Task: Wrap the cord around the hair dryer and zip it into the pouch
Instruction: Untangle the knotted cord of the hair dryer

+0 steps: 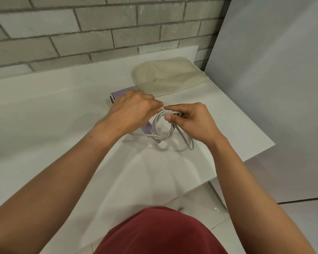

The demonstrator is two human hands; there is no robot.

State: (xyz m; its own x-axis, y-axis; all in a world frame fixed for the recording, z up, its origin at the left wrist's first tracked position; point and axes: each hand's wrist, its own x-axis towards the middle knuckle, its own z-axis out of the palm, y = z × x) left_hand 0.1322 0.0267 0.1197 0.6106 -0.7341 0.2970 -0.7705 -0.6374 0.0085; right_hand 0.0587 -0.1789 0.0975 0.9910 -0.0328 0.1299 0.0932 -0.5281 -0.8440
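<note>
Coiling is underway: the right hand [189, 120] pinches gathered loops of the grey cord [165, 132] while the left hand [134, 109] curls over the purple hair dryer [117, 93] on the counter [44, 107]. Cord is looped, not yet wrapped around the dryer. The beige pouch [169, 76] lies behind, unfilled and unzipped, I judge.

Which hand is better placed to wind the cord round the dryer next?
Right, probably. The right hand pinches the looped cord, while the left hand grips the purple hair dryer, steadying it.
</note>
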